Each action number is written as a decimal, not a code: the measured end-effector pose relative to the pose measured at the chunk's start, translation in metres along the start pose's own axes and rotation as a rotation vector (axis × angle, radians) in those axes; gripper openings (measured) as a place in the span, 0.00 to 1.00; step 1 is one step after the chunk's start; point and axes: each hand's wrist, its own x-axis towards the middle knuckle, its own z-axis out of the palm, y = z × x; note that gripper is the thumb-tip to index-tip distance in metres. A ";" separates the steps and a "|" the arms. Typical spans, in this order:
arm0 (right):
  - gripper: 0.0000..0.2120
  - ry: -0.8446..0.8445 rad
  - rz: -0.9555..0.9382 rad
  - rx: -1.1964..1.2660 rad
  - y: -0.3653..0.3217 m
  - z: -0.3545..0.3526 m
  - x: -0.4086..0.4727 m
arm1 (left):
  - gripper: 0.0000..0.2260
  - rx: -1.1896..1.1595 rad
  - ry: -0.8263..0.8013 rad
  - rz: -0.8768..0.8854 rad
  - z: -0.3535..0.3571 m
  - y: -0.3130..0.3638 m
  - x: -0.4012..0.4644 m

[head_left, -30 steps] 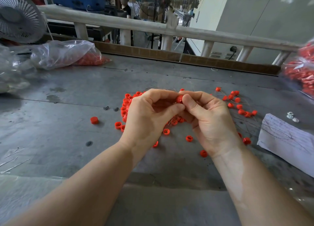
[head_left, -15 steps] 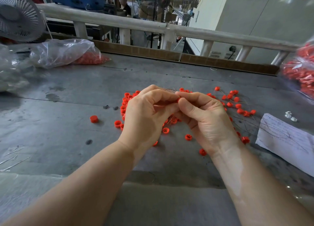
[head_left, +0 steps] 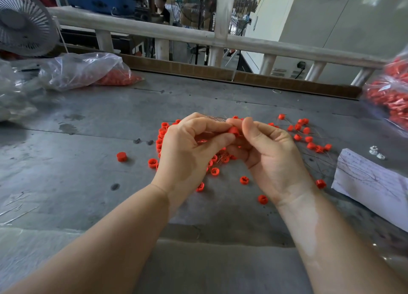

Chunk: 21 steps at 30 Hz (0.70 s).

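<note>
My left hand (head_left: 187, 152) and my right hand (head_left: 271, 159) meet above the grey metal table (head_left: 88, 161). Between their fingertips sits a small red plastic cap (head_left: 233, 130), pinched from both sides. Thin wire pins (head_left: 215, 118) stick out behind my left fingers; whether that hand holds them I cannot tell. Several loose red caps (head_left: 161, 136) lie scattered under and around both hands. More red caps with thin wires (head_left: 309, 136) lie to the right.
A clear bag with red caps (head_left: 88, 70) lies at the back left beside a white fan (head_left: 24, 21). Another bag of red parts (head_left: 390, 94) sits at the right edge. A written paper sheet (head_left: 371, 181) and small white parts (head_left: 376, 152) lie at right. A railing (head_left: 176, 36) borders the far side.
Both hands have stayed together over the pile, working the cap with small finger shifts. My right thumb has lifted and the red cap shows more clearly between the fingertips.
</note>
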 end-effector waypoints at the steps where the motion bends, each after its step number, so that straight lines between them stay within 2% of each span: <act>1: 0.11 -0.013 0.012 0.014 -0.001 0.000 0.000 | 0.08 -0.023 -0.007 -0.017 0.000 0.000 0.000; 9: 0.13 -0.047 0.044 0.054 -0.007 -0.002 0.000 | 0.07 -0.103 -0.014 -0.055 0.000 0.004 0.000; 16: 0.09 -0.058 0.014 0.024 -0.006 -0.003 0.000 | 0.09 -0.125 -0.026 -0.076 0.000 0.004 -0.001; 21: 0.08 0.017 -0.023 -0.021 -0.003 -0.004 0.001 | 0.09 -0.296 -0.099 -0.130 0.000 0.001 -0.002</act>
